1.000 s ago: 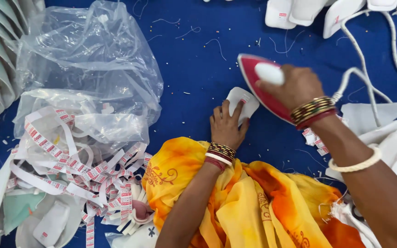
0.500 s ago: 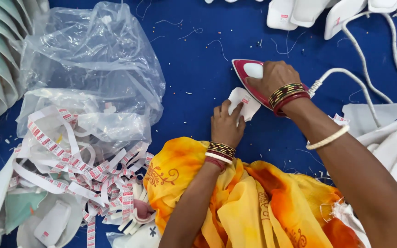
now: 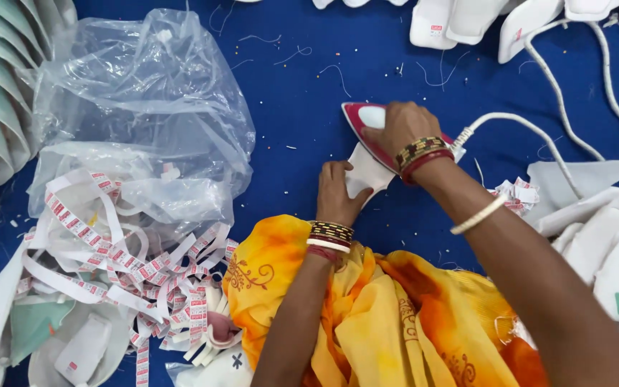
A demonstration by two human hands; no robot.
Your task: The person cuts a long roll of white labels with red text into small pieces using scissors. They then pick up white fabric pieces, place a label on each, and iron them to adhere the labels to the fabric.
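Small white fabric piece [image 3: 364,177] flat on blue tabletop [image 3: 302,100], near centre, partly under red-and-white iron [image 3: 368,129]. Right hand [image 3: 400,127] clenched around iron's handle, sole pressed on piece's upper edge. Left hand [image 3: 336,192] flat and unclenched, fingers pinning piece's lower left side. White cord [image 3: 539,132] trailing right from iron. Orange-yellow cloth [image 3: 367,315] just below both wrists. Crumpled clear plastic bag [image 3: 137,115] well to the left, over tangle of red-printed white tape strips [image 3: 116,265]. Stacked white padded pieces [image 3: 603,229] at right edge.
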